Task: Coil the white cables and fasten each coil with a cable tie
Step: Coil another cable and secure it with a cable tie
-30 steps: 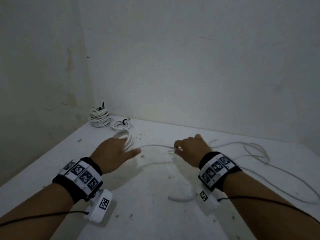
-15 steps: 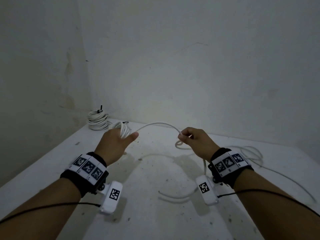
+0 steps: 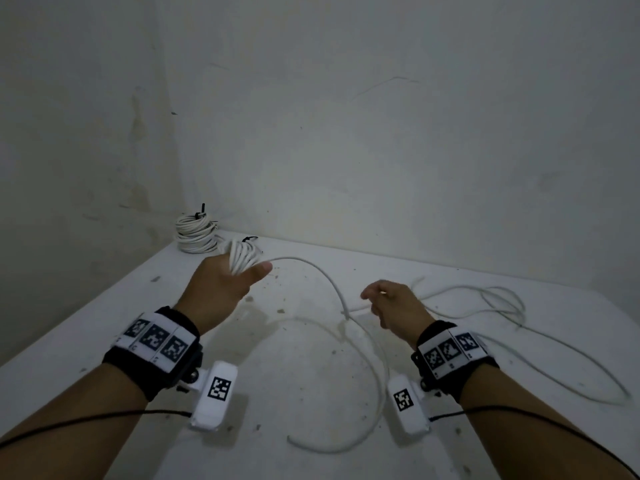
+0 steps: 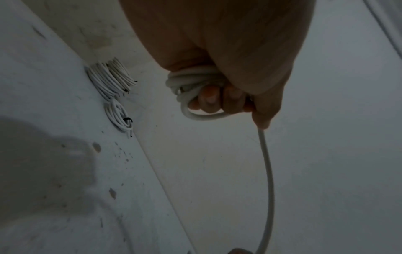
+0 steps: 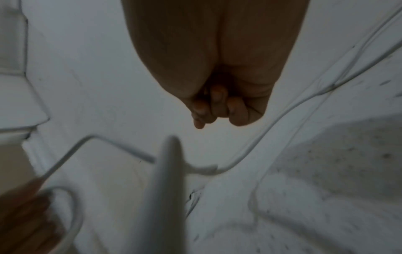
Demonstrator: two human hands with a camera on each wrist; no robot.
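My left hand (image 3: 221, 292) is raised above the table and grips a small coil of white cable (image 3: 242, 258); the left wrist view shows my curled fingers (image 4: 208, 99) through the coil (image 4: 191, 82). From under the thumb a free strand (image 3: 322, 275) arcs down to the right and reaches the table beside my right hand (image 3: 394, 306). That hand hovers low over the table with its fingers (image 5: 217, 110) curled, and no cable shows between them. The rest of the cable (image 3: 502, 299) lies in loose loops to the right.
Two finished coils with black ties sit in the far left corner: a large one (image 3: 195, 232) and a small one (image 4: 118, 116). The white table (image 3: 311, 386) meets walls at the back and left. More loose cable curves across the table near me (image 3: 346, 441).
My right hand let go of the strand it had pinched near the left hand and dropped back right toward the table. The left hand lifted slightly, still holding the coil.
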